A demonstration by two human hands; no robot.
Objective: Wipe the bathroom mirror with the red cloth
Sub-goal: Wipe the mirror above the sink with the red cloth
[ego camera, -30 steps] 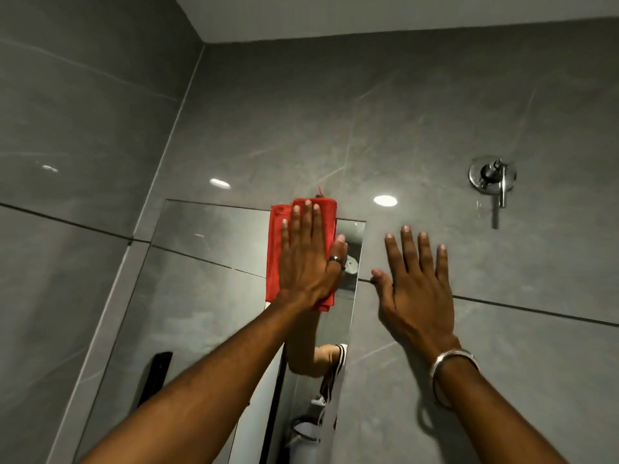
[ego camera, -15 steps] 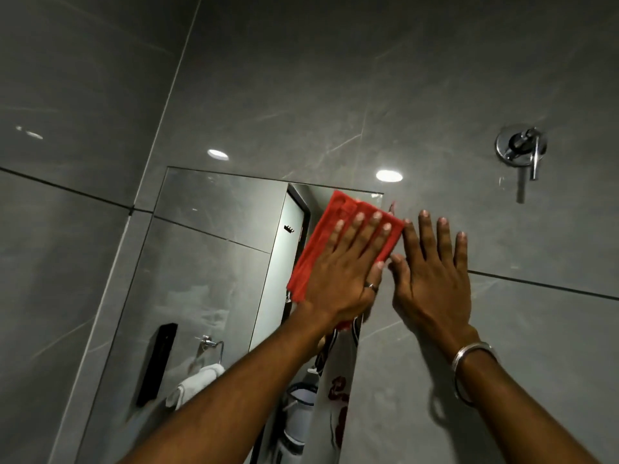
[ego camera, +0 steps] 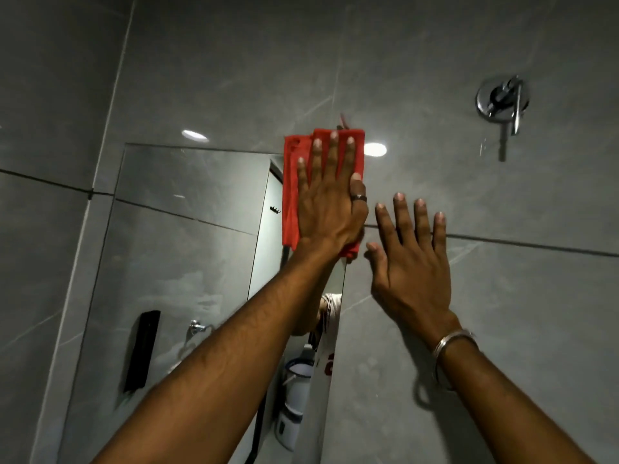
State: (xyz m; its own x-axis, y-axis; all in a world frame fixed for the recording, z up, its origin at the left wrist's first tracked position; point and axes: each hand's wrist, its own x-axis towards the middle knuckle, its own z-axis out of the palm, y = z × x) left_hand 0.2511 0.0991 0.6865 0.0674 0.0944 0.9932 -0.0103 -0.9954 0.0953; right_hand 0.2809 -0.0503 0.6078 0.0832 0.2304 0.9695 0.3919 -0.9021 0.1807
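My left hand [ego camera: 330, 202], fingers flat on the red cloth [ego camera: 291, 195], has swept back to the mirror [ego camera: 187, 229]'s one-o'clock corner; right hand [ego camera: 412, 259] stays empty, spread on tile.

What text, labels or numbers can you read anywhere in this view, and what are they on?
No text is legible anywhere.
Red marks on the white garment reflected in the mirror: cut off and blurred, unreadable.
Red cloth under the left hand: no label visible.
White dispenser in the reflection: no readable print.
Chrome wall valve and black wall fixture: no markings visible.
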